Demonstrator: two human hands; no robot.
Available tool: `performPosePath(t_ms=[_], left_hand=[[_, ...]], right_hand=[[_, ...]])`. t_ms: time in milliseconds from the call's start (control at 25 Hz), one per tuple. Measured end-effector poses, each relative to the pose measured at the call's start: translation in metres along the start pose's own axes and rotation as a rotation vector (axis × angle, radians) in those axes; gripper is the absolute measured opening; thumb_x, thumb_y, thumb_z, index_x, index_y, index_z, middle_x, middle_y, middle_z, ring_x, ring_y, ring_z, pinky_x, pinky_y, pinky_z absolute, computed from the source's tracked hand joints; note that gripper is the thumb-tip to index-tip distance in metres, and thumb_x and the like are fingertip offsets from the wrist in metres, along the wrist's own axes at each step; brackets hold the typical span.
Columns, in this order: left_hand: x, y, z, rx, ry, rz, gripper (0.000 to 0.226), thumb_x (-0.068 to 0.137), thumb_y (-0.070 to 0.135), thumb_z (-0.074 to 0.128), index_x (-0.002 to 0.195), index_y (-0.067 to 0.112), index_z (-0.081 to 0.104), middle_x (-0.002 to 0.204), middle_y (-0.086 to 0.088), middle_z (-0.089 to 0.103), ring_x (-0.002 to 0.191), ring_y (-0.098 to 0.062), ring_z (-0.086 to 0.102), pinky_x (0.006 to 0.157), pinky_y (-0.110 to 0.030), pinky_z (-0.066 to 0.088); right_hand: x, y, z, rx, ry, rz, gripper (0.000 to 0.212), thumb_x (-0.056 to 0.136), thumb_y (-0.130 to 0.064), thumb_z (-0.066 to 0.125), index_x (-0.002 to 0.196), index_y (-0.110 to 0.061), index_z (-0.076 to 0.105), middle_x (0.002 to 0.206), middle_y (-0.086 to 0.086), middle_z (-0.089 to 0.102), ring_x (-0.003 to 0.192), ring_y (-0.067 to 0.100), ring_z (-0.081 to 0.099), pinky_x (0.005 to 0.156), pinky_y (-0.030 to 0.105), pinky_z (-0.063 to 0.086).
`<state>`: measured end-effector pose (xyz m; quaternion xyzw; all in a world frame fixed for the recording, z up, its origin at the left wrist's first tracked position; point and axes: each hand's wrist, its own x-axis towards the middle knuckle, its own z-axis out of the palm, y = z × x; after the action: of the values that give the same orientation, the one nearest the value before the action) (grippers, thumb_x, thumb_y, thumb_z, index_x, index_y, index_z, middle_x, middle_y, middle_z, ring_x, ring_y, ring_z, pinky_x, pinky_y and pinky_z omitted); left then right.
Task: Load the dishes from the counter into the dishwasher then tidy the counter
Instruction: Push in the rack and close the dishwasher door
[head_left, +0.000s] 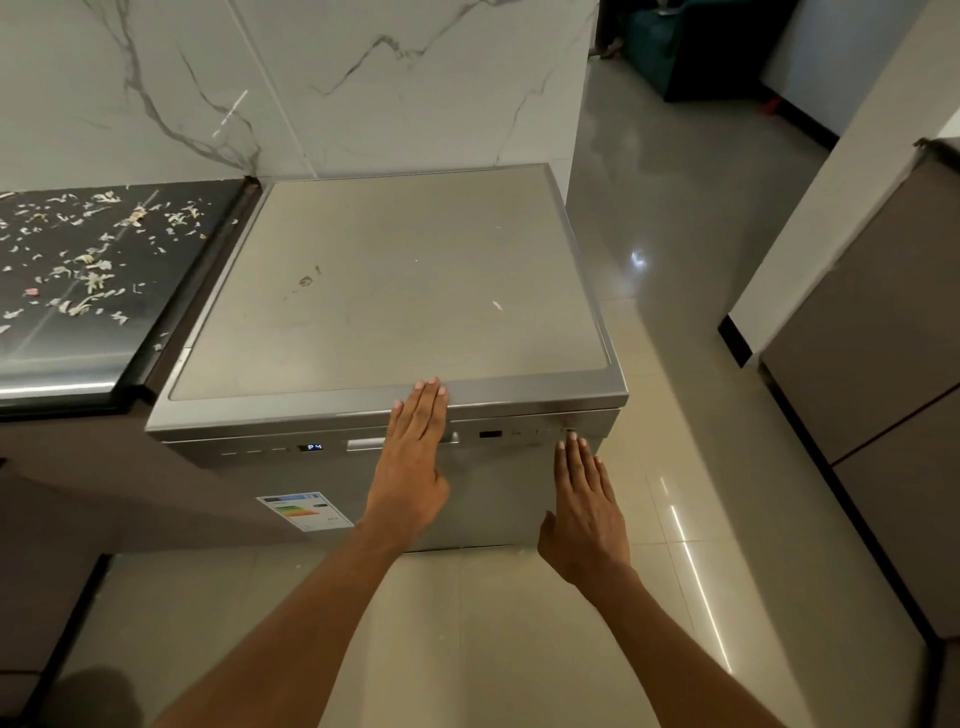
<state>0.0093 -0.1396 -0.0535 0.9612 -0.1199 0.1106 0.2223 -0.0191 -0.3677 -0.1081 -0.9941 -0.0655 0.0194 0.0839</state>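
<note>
Grey-beige glossy floor tiles (519, 623) fill the lower view, and white marble wall panels with grey veins (363, 78) rise behind. Against that wall stands the task's grey stainless-steel freestanding dishwasher (395, 291), its door shut and its flat top bare apart from a small brown stain near the middle. Touching its left side is the black glossy desk (78, 353), whose surface is scattered with pale vegetable scraps (88, 260); no dishes show on the part in view.

Both hands are flat with straight fingers and grip nothing. The left hand (413, 447) lies over the door's recessed handle, fingertips reaching the front edge of the dishwasher's top. The right hand (587, 499) is held near the right end of the control strip, fingertips by the buttons; contact is unclear. A small blue display (313, 447) glows left of the handle.

Loading looks finished, judging by the shut door. A stray press could change or cancel the programme. Sweeping scraps carelessly could drop them onto the floor.
</note>
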Motion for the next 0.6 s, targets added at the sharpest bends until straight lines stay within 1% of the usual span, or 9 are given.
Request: performPosePath(t_ms=[80,200,280,440,560,600], left_hand=[[0.001,0.000,0.001,-0.001,0.009,-0.006,0.105,0.064,-0.015,0.055,0.157,0.010,0.015,0.166,-0.002,0.009,0.154,-0.018,0.000,0.125,-0.037,0.001],[0.000,0.000,0.002,0.002,0.028,-0.005,0.105,0.063,-0.016,0.056,0.157,0.008,0.017,0.166,-0.003,0.010,0.154,-0.019,0.001,0.125,-0.041,0.005],[0.000,-0.001,0.004,0.006,0.033,0.001,0.105,0.063,-0.017,0.056,0.157,0.008,0.017,0.166,-0.004,0.011,0.154,-0.019,0.001,0.125,-0.043,0.007],[0.000,0.000,0.005,0.001,0.038,-0.004,0.104,0.065,-0.016,0.056,0.157,0.009,0.015,0.166,-0.003,0.010,0.154,-0.018,-0.001,0.125,-0.042,0.006],[0.001,-0.002,0.006,0.008,0.040,0.000,0.105,0.064,-0.016,0.057,0.157,0.009,0.015,0.166,-0.003,0.010,0.154,-0.018,0.000,0.125,-0.039,0.003],[0.000,-0.002,0.007,0.008,0.040,-0.002,0.105,0.064,-0.016,0.057,0.157,0.009,0.015,0.166,-0.003,0.010,0.154,-0.018,0.000,0.125,-0.039,0.003]], right_hand=[[0.003,0.003,0.003,-0.005,-0.009,-0.012,0.093,0.087,-0.027,0.050,0.157,-0.005,-0.006,0.164,0.012,-0.017,0.152,0.024,-0.018,0.125,0.039,-0.002],[0.003,0.005,0.007,-0.005,0.023,-0.010,0.096,0.081,-0.026,0.054,0.158,-0.004,0.001,0.166,0.014,-0.009,0.154,0.026,-0.011,0.126,0.041,0.007],[0.004,0.004,0.009,-0.013,0.014,-0.012,0.097,0.080,-0.026,0.054,0.158,-0.003,0.001,0.166,0.014,-0.008,0.154,0.026,-0.011,0.126,0.041,0.006],[0.006,0.002,0.010,-0.023,-0.009,-0.012,0.097,0.082,-0.028,0.051,0.158,-0.005,-0.005,0.165,0.014,-0.017,0.152,0.025,-0.020,0.126,0.041,0.001],[0.007,0.003,0.013,-0.031,0.019,-0.014,0.097,0.080,-0.029,0.053,0.158,-0.003,0.002,0.166,0.016,-0.010,0.154,0.026,-0.013,0.126,0.043,0.008],[0.008,0.004,0.013,-0.038,0.020,-0.023,0.097,0.081,-0.029,0.053,0.158,-0.003,0.002,0.166,0.016,-0.010,0.154,0.027,-0.013,0.126,0.042,0.007]])
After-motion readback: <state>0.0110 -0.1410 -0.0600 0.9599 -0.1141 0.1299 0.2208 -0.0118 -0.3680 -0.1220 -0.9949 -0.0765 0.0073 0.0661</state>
